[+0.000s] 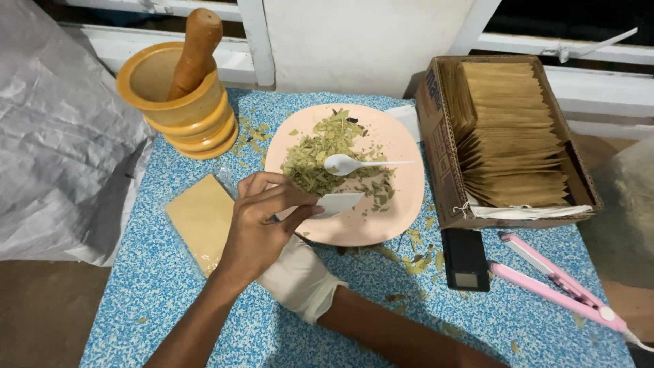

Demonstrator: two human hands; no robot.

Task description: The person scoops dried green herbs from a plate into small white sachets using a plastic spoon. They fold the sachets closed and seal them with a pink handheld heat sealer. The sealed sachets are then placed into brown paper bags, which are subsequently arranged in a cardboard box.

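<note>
We hold a small white sachet (338,203) over the near rim of the pink plate (402,204), pinched at its left end by the fingers of our bare left hand (262,221). Our gloved right hand (300,276) lies under the left, mostly hidden, so we cannot tell whether it grips anything.

Just beyond the sachet sits the heap of crushed dried leaves (327,153), with a white plastic spoon (354,163) resting on it, bowl to the left. The risk we see first is spillage: the sachet looks thin and limp, held only at one end, so it could sag or close up, and leaves would scatter. Bits (419,262) already lie on the blue speckled counter (170,300) near the plate.

A flat tan packet in clear wrap (201,221) lies right beside our left wrist; a careless sweep of the arm could push it off.

Further out, the cardboard box of tan envelopes (511,136) stands right of the plate, with a black scale (465,259) and a pink sealer (558,286) in front of it. The sealer lies near the counter's edge and might slide off if bumped. The wooden mortar and pestle (180,88) stands well apart at the back left.
</note>
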